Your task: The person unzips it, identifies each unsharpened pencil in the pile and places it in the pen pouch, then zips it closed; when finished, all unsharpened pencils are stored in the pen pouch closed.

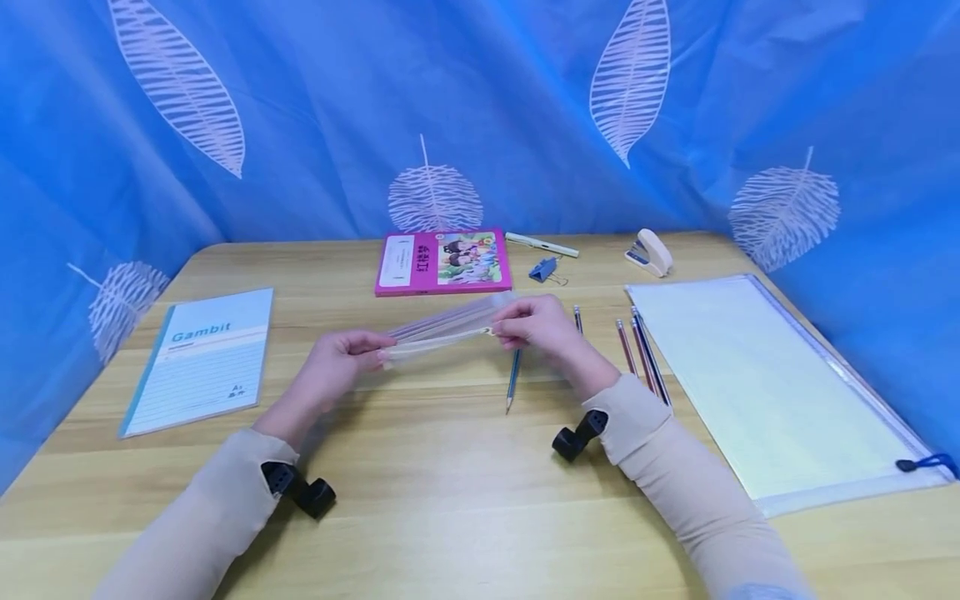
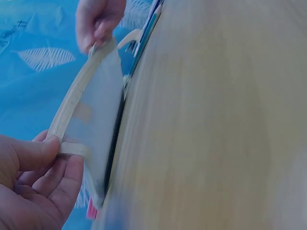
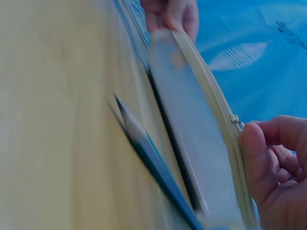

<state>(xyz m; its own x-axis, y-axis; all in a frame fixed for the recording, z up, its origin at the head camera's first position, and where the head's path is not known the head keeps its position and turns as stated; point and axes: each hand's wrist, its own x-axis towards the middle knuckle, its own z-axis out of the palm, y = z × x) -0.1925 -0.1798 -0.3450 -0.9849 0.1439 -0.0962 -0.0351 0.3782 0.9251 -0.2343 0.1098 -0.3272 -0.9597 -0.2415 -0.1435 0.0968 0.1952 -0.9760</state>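
A translucent zip pouch [image 1: 453, 322] with a cream zipper is stretched between the two hands, tilted above the table. At its left end, the left hand [image 1: 337, 362] pinches the zipper's edge between thumb and fingers. The right hand [image 1: 542, 327] grips near the opposite end; in the right wrist view its thumb and forefinger pinch the small metal zipper pull [image 3: 235, 119]. Beneath the right hand a sharpened blue-green pencil [image 1: 513, 382] lies on the table, its tip toward the person. The right forearm partly hides what lies behind it.
On the left lies a Gambit notebook [image 1: 210, 358]. A pink book [image 1: 442, 265], a pale green pen [image 1: 542, 245], a blue binder clip [image 1: 543, 268] and a cream stapler [image 1: 651, 253] are at the back. Several pencils [image 1: 643, 354] lie beside a large zip file bag [image 1: 772, 392] on the right.
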